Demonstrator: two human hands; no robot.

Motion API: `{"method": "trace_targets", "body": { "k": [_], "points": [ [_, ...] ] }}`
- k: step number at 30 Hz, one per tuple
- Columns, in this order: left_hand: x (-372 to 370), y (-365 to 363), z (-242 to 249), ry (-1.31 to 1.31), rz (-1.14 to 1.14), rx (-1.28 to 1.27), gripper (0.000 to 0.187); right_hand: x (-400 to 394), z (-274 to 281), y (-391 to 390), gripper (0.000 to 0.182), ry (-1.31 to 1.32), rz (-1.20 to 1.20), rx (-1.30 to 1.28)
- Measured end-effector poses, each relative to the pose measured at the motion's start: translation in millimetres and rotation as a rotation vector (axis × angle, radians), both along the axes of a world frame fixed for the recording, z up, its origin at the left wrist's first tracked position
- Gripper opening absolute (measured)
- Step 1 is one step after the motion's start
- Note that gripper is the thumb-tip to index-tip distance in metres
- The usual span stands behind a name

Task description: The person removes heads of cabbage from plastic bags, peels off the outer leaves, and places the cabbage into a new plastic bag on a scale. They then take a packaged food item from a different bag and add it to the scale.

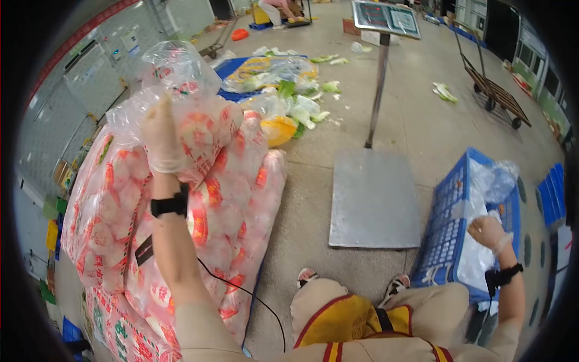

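Observation:
My left hand (160, 130), in a thin pale glove, is closed on the gathered top of a clear plastic bag (202, 130) with red print. That bag rests on a big stack of pink-and-clear printed sacks (223, 199) packed with round pale goods. My right hand (487, 232), gloved too, is closed in a fist above the right side of a blue plastic crate (443, 226). Whatever its fingers hold, if anything, is hidden. Clear plastic bags (491, 181) fill the crate.
A platform scale (374, 199) with a display (386, 19) on a post stands ahead. Cabbage leaves (304, 108) lie scattered beyond the sacks. A flat trolley (497, 96) is at the right; another person (277, 9) bends at the back. A black cable (253, 295) hangs before me.

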State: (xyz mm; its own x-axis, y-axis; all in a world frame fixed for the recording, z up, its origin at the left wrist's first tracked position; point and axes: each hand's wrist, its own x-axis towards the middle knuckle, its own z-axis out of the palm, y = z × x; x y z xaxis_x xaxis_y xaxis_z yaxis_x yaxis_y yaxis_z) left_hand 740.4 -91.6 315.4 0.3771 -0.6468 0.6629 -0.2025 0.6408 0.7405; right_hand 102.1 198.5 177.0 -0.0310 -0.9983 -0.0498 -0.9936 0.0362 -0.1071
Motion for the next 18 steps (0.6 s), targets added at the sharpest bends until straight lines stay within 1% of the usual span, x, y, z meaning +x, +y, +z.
{"method": "trace_targets", "body": {
  "k": [1,3,4,6,8,9,10,11,12,13,14,15,16,17,18],
  "points": [
    [-8,10,9,0.004,-0.014,0.019,0.028,7,2,-1,0.025,-0.027,0.011,-0.021],
    [-24,29,23,0.120,-0.128,0.037,0.018,23,6,-7,0.024,-0.082,0.040,-0.025],
    [-31,40,22,0.120,-0.242,0.047,0.016,33,10,-14,0.023,-0.111,0.059,-0.014],
    [-61,61,21,0.155,-0.238,0.039,0.014,58,18,-29,0.021,-0.201,0.147,-0.041],
    [-90,81,16,0.199,-0.241,0.050,0.012,82,18,-48,0.026,-0.284,0.198,-0.086],
    [-103,90,14,0.226,-0.341,0.063,0.011,87,7,-59,0.040,-0.295,0.227,-0.120],
    [-112,97,11,0.254,-0.443,0.078,0.013,107,14,-68,0.055,-0.354,0.199,-0.068],
    [-112,100,5,0.256,-0.464,0.088,0.013,118,6,-80,0.068,-0.417,0.286,-0.152],
    [-106,97,-1,0.166,-0.613,0.148,0.015,140,16,-88,0.080,-0.495,0.319,-0.131],
    [-105,95,-11,0.074,-0.758,0.210,0.018,158,13,-99,0.086,-0.519,0.391,-0.244],
    [-112,89,-33,0.071,-0.777,0.217,0.018,174,4,-112,0.091,-0.539,0.465,-0.358],
    [-121,79,-62,-0.174,-0.597,0.133,0.018,193,-4,-121,0.096,-0.492,0.474,-0.393],
    [-131,77,-80,-0.411,-0.407,0.041,0.019,207,-12,-128,0.101,-0.443,0.486,-0.429],
    [-171,107,-80,0.197,-0.752,0.260,0.018,213,-18,-133,0.101,-0.437,0.476,-0.431],
    [-185,97,-103,-0.382,-0.496,-0.067,0.008,217,-25,-137,0.101,-0.413,0.543,-0.286]
  ]
}}
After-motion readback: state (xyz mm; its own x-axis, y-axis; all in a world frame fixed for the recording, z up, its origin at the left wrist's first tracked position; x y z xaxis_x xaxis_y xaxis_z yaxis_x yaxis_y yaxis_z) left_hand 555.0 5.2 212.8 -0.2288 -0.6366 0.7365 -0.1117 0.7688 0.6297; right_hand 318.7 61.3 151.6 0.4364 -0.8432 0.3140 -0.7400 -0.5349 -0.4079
